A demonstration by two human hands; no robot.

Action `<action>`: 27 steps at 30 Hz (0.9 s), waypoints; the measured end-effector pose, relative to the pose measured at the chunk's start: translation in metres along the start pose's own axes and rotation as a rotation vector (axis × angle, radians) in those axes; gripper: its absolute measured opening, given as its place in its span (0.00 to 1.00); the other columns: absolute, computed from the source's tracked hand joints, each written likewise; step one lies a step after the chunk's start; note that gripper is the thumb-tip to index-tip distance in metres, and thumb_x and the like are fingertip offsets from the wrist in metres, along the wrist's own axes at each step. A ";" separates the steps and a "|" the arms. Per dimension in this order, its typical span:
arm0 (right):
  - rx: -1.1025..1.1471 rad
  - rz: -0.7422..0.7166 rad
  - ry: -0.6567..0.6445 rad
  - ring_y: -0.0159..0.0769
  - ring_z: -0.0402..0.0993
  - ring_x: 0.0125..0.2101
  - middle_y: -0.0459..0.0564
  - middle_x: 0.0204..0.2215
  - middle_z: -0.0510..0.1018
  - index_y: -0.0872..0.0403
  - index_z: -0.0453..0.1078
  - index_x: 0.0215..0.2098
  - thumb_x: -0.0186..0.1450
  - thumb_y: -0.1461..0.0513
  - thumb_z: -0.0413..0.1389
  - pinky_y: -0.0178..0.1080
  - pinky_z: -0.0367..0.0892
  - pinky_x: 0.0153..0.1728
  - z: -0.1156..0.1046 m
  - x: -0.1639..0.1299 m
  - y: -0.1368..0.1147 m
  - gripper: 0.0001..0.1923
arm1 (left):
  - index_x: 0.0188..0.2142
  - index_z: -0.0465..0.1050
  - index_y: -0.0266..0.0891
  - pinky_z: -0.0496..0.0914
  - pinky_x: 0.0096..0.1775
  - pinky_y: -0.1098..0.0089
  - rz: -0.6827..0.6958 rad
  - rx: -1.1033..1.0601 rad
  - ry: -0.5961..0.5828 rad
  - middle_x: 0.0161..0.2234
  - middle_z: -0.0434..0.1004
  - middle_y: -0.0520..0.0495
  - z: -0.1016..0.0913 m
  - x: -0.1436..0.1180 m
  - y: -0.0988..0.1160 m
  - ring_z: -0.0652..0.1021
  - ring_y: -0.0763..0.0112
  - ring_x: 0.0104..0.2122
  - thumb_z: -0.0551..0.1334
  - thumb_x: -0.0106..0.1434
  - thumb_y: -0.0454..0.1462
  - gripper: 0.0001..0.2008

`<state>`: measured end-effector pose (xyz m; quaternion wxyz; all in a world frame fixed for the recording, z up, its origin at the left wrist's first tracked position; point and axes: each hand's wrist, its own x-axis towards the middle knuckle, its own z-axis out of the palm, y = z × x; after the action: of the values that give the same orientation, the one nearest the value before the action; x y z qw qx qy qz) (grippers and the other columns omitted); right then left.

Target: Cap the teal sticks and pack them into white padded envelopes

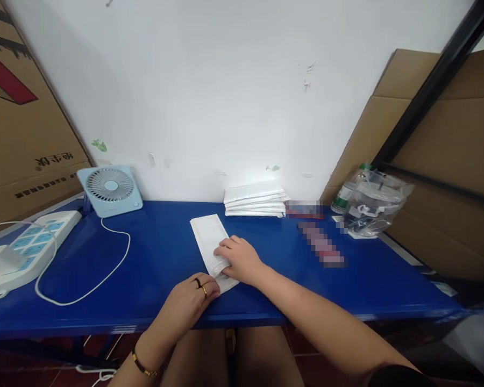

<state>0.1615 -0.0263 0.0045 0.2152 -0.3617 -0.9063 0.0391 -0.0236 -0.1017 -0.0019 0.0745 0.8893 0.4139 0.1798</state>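
A flat white padded envelope (208,234) lies at a slant on the blue table, its near end towards me. My left hand (194,296), wearing rings, has its fingers closed on the near left corner, by a thin translucent flap (226,282). My right hand (241,260) grips the envelope's right edge, fingers curled over the top face and thumb close to the flap. Whether anything is inside the envelope is hidden. Behind it, a stack of similar white envelopes (255,199) rests against the wall.
A light blue fan (111,189) and a white power strip (44,236) with a looping cable stand at left. On the right are a blurred pinkish item (321,244), a clear plastic bag (373,207) and a bottle (344,194). Cardboard (447,140) flanks the table (153,263).
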 end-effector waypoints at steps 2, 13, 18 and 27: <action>0.030 0.003 -0.015 0.41 0.65 0.42 0.52 0.41 0.72 0.51 0.70 0.44 0.53 0.62 0.62 0.42 0.62 0.41 -0.005 0.001 0.000 0.20 | 0.35 0.70 0.42 0.68 0.39 0.70 -0.003 -0.069 0.008 0.36 0.74 0.48 -0.002 -0.004 0.000 0.74 0.69 0.37 0.48 0.67 0.37 0.12; 0.551 -0.077 -0.171 0.39 0.69 0.45 0.50 0.45 0.70 0.52 0.73 0.34 0.55 0.58 0.61 0.38 0.64 0.44 -0.043 -0.033 0.033 0.09 | 0.38 0.72 0.45 0.66 0.47 0.64 -0.116 -0.120 0.103 0.43 0.72 0.48 -0.007 -0.010 -0.006 0.71 0.64 0.44 0.56 0.62 0.39 0.07; 0.550 0.032 -0.063 0.33 0.70 0.34 0.49 0.35 0.72 0.54 0.70 0.27 0.63 0.60 0.52 0.36 0.64 0.37 -0.022 -0.023 0.029 0.09 | 0.30 0.68 0.41 0.62 0.31 0.70 -0.490 -0.140 0.119 0.28 0.73 0.49 -0.006 0.006 -0.001 0.73 0.68 0.29 0.49 0.64 0.41 0.13; -0.084 -0.161 0.156 0.44 0.62 0.44 0.55 0.42 0.71 0.53 0.68 0.42 0.63 0.57 0.53 0.45 0.57 0.41 -0.016 -0.026 0.001 0.11 | 0.23 0.65 0.40 0.58 0.26 0.72 -0.699 -0.261 0.061 0.19 0.73 0.52 -0.006 0.028 -0.028 0.73 0.69 0.23 0.52 0.58 0.41 0.10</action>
<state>0.1859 -0.0444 0.0094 0.2720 -0.2982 -0.9138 -0.0445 -0.0291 -0.0624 0.0033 0.2315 0.6717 0.6680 0.2213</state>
